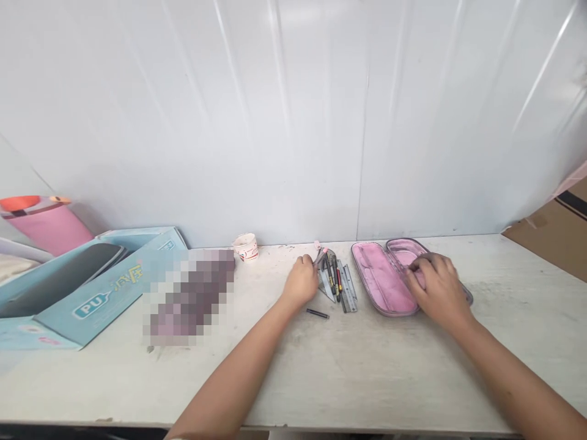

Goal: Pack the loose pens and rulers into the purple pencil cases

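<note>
- Left hand (300,282): clenched, fingers pinched round a pink-tipped pen (321,253) that sticks out up and right of the fist. It sits mid-table, near the back edge.
- The pen's tip is at the left of the stationery pile (340,282), a loose fan of pens and grey rulers lying just left of the case. It looks dumped together, with nothing sorted.
- Right hand (438,287): palm down on the pencil case (383,282), fingers bent onto the right half. Probably pinning it flat and open; cannot tell if it grips anything.
- Pencil case: pink lining, open like a book, both halves up, toward the right of the table (321,379) near the back edge.
- One short dark pen (317,313) lies alone just below the left wrist, apart from the pile.
- Small paper cup (246,247) sits at the back edge, left of the pile; red print, unreadable.
- Blue carton (98,293) at the left edge, lying tilted, with a dark item inside. "PU" is readable, the rest too blurred.
- Pixelated patch (192,296) between carton and left arm, contents hidden.
</note>
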